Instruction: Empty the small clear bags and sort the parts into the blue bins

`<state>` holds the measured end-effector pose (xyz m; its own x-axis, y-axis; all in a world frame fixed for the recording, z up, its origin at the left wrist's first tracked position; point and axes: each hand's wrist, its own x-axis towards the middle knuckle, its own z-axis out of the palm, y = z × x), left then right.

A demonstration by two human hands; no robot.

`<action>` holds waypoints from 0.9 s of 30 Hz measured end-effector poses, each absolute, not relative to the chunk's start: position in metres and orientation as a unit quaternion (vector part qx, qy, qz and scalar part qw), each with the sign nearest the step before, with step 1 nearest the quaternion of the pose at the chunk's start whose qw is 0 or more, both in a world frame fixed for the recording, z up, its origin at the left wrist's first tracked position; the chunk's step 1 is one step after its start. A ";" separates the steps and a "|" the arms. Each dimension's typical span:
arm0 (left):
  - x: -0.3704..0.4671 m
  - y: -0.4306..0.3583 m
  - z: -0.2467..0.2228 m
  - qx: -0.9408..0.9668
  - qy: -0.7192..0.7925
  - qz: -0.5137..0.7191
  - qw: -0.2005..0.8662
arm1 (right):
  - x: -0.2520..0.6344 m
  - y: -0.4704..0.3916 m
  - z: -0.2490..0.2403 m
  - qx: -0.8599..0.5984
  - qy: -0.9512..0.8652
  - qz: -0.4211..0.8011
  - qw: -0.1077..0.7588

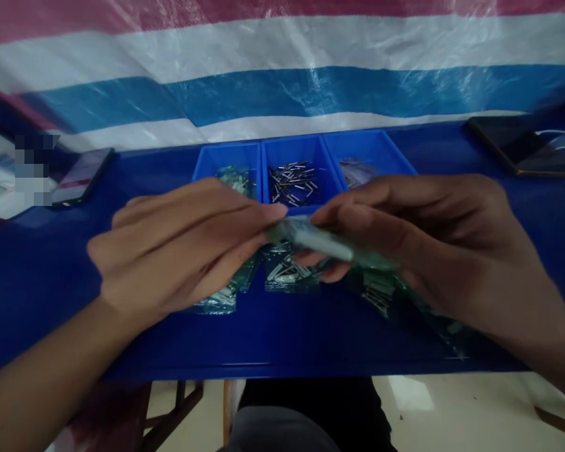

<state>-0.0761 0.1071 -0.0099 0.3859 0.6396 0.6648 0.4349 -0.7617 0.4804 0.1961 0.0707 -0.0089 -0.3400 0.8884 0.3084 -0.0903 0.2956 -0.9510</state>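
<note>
Between my two hands, above the blue table, is a small clear plastic bag with a whitish piece in it, blurred by motion. My left hand pinches its left end between thumb and fingers. The fingers of my right hand are closed on its right side. Under the hands lie several greenish clear packets; the middle packet holds small white and metal pieces. Another packet with thin metal pieces lies beneath my right hand, partly covered by it.
Behind the hands stand three blue bins: the left bin holds packets, the middle bin loose metal pins, the right bin clear plastic pieces. A phone lies at left, a dark tablet-like device with white cables at right. Striped sheeting hangs behind.
</note>
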 end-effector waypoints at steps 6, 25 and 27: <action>-0.058 0.103 -0.010 0.770 0.289 0.524 0.220 | 0.197 0.063 -0.010 -0.357 -0.783 0.172 0.479; -0.050 0.095 -0.003 0.676 0.248 0.459 0.520 | 0.204 0.066 -0.015 -0.347 -0.816 0.083 0.454; -0.052 0.092 -0.002 0.702 0.246 0.466 0.479 | 0.201 0.066 -0.014 -0.353 -0.796 0.117 0.477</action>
